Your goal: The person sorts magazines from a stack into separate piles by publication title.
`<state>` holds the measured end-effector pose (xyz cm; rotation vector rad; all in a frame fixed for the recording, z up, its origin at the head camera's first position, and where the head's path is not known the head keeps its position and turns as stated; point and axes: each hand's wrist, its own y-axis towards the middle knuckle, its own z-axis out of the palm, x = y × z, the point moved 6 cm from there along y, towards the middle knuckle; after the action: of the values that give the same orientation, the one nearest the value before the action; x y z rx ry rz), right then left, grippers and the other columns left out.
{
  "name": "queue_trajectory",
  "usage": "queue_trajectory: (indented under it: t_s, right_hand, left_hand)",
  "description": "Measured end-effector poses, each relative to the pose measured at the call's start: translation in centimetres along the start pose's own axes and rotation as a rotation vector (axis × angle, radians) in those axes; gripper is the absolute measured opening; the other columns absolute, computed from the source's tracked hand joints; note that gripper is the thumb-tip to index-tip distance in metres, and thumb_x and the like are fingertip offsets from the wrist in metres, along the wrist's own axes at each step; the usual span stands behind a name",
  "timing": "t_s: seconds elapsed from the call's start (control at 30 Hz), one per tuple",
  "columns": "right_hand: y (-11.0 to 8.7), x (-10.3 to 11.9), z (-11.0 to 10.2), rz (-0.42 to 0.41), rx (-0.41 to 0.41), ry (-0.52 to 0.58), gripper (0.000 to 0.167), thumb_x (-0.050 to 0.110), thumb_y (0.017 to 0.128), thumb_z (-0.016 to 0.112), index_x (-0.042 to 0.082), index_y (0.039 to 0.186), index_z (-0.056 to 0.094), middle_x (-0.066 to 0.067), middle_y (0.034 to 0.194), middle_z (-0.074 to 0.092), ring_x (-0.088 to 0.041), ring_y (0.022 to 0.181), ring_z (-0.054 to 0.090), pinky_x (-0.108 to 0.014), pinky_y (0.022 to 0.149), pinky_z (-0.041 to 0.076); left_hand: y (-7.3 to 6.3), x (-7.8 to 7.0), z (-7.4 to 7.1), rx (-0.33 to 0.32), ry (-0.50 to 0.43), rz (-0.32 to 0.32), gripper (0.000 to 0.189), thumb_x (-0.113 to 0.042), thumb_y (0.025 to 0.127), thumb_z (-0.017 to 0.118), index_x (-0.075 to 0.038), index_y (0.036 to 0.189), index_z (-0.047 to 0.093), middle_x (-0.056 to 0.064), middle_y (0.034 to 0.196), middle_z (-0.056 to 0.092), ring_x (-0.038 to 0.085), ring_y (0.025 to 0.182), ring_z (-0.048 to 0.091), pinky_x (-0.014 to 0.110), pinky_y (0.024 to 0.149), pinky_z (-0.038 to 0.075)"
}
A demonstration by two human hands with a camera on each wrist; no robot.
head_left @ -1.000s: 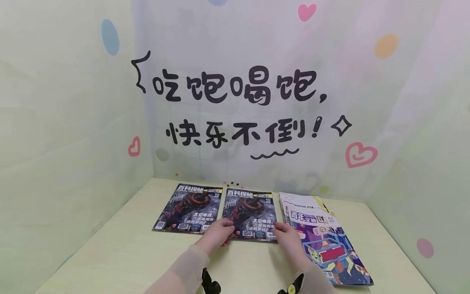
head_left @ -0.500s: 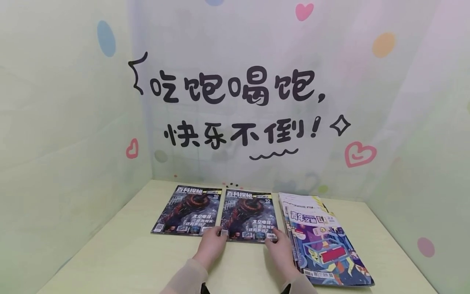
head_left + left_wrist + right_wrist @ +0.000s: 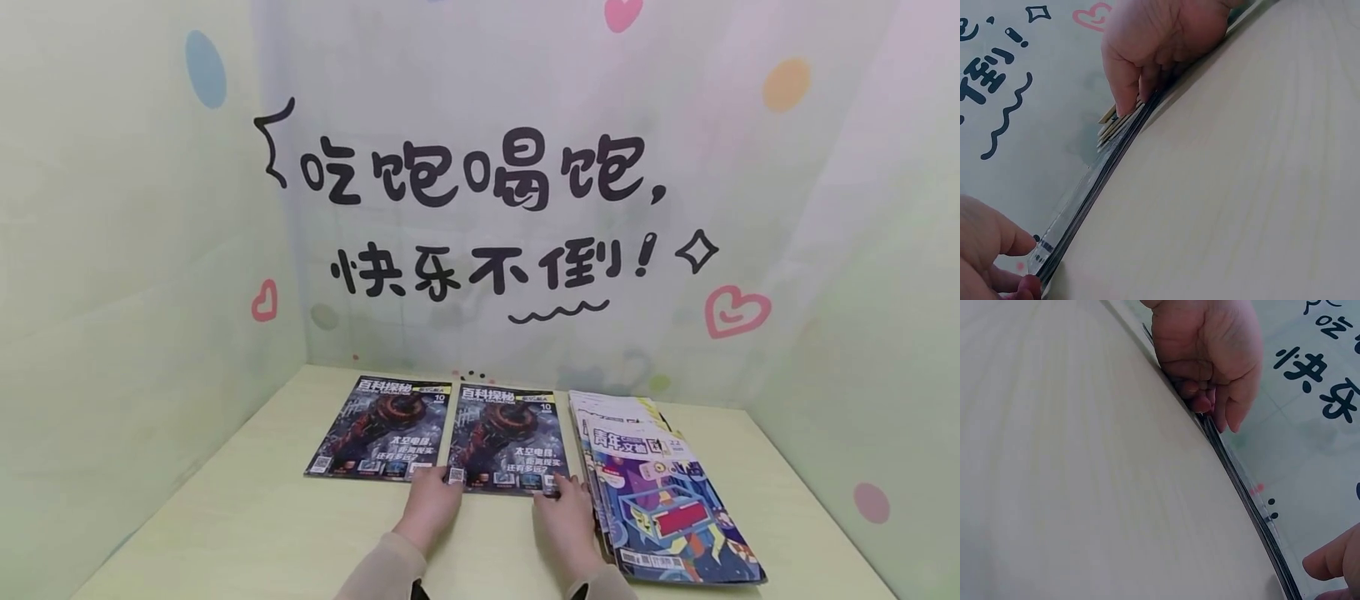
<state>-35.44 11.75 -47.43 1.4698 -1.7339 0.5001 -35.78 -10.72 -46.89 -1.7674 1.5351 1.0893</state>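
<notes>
A stack of magazines lies in the middle of the table, its top cover dark with a red ring-shaped picture. My left hand pinches its near left corner; in the left wrist view the left thumb is above the corner and a fingertip is at the edge below. At the near right corner, my right hand grips the stack, its fingers partly hidden. Seen from the right wrist, several thin dark layers form the stack's edge.
To the left lies a magazine with the same cover. A fanned pile of magazines with a purple illustrated top cover is close to my right hand. The pale wooden table meets fabric walls at the back and sides.
Both hands have come down from the middle stack's sides to its near corners. The stack itself lies in nearly the same place, and the view has shifted slightly.
</notes>
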Motion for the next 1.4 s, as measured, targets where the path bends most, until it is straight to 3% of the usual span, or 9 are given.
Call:
queue_trajectory:
  t_s: [0.23, 0.43, 0.57, 0.63, 0.83, 1.07, 1.27, 1.4]
  right_hand:
    - [-0.1, 0.1, 0.1, 0.001, -0.003, 0.019, 0.049, 0.019, 0.081, 0.066, -0.007, 0.122, 0.060, -0.035, 0.137, 0.041, -0.053, 0.127, 0.035, -0.063, 0.105, 0.028]
    - [-0.3, 0.2, -0.1, 0.005, -0.004, 0.029, 0.048, 0.019, 0.082, 0.067, -0.006, 0.123, 0.060, -0.033, 0.137, 0.042, -0.051, 0.126, 0.038, -0.062, 0.104, 0.030]
    - [-0.5, 0.3, -0.1, 0.009, 0.007, 0.059, 0.048, 0.017, 0.084, 0.066, -0.007, 0.124, 0.058, -0.034, 0.138, 0.041, -0.051, 0.126, 0.037, -0.061, 0.105, 0.029]
    - [-0.6, 0.3, -0.1, 0.017, 0.017, 0.076, 0.048, 0.016, 0.084, 0.065, -0.008, 0.126, 0.057, -0.033, 0.139, 0.040, -0.051, 0.128, 0.035, -0.061, 0.106, 0.027]
    - [-0.8, 0.3, -0.1, 0.032, 0.021, 0.085, 0.049, 0.015, 0.084, 0.065, -0.007, 0.126, 0.057, -0.032, 0.141, 0.039, -0.051, 0.128, 0.035, -0.063, 0.106, 0.025]
    - [-0.9, 0.3, -0.3, 0.010, -0.004, 0.087, 0.048, 0.014, 0.084, 0.066, -0.008, 0.125, 0.057, -0.031, 0.137, 0.043, -0.051, 0.126, 0.037, -0.061, 0.106, 0.028]
    - [-1.2, 0.5, -0.8, -0.001, -0.030, 0.126, 0.046, 0.012, 0.085, 0.065, -0.009, 0.125, 0.057, -0.030, 0.131, 0.049, -0.047, 0.124, 0.041, -0.058, 0.106, 0.030]
    - [-1.3, 0.6, -1.2, 0.005, -0.057, 0.138, 0.045, 0.011, 0.084, 0.065, -0.009, 0.124, 0.057, -0.030, 0.127, 0.052, -0.047, 0.122, 0.044, -0.056, 0.105, 0.033]
  left_hand:
    - [0.1, 0.1, -0.2, -0.031, -0.045, -0.006, 0.047, -0.010, 0.087, 0.057, 0.013, 0.128, 0.051, 0.037, 0.130, 0.040, 0.053, 0.121, 0.041, 0.059, 0.103, 0.035]
    - [0.2, 0.5, -0.5, -0.051, -0.081, -0.010, 0.038, -0.007, 0.091, 0.056, 0.008, 0.126, 0.054, 0.022, 0.113, 0.058, 0.038, 0.105, 0.056, 0.052, 0.090, 0.047]
    - [0.3, 0.8, -0.8, -0.041, -0.071, -0.020, 0.038, -0.005, 0.090, 0.054, 0.008, 0.126, 0.054, 0.022, 0.112, 0.062, 0.037, 0.104, 0.058, 0.051, 0.089, 0.048]
    - [0.4, 0.9, -0.8, -0.021, -0.090, -0.029, 0.042, -0.004, 0.089, 0.053, 0.011, 0.127, 0.052, 0.021, 0.106, 0.063, 0.035, 0.095, 0.061, 0.048, 0.085, 0.050]
    - [0.3, 1.1, -0.5, 0.035, -0.230, -0.045, 0.048, -0.001, 0.086, 0.047, 0.019, 0.130, 0.044, 0.016, 0.093, 0.063, 0.016, 0.064, 0.057, 0.032, 0.062, 0.051]
    - [0.3, 1.4, -0.1, 0.061, -0.348, -0.096, 0.047, 0.000, 0.092, 0.049, 0.020, 0.133, 0.037, 0.017, 0.089, 0.060, 0.013, 0.064, 0.062, 0.026, 0.058, 0.056]
    - [0.4, 1.6, 0.2, 0.100, -0.483, -0.139, 0.051, 0.004, 0.090, 0.045, 0.020, 0.136, 0.029, 0.025, 0.097, 0.057, 0.015, 0.065, 0.064, 0.028, 0.061, 0.057]
    - [0.3, 1.6, 0.3, 0.124, -0.522, -0.151, 0.052, 0.005, 0.088, 0.044, 0.021, 0.135, 0.027, 0.028, 0.100, 0.055, 0.016, 0.063, 0.064, 0.029, 0.060, 0.058]
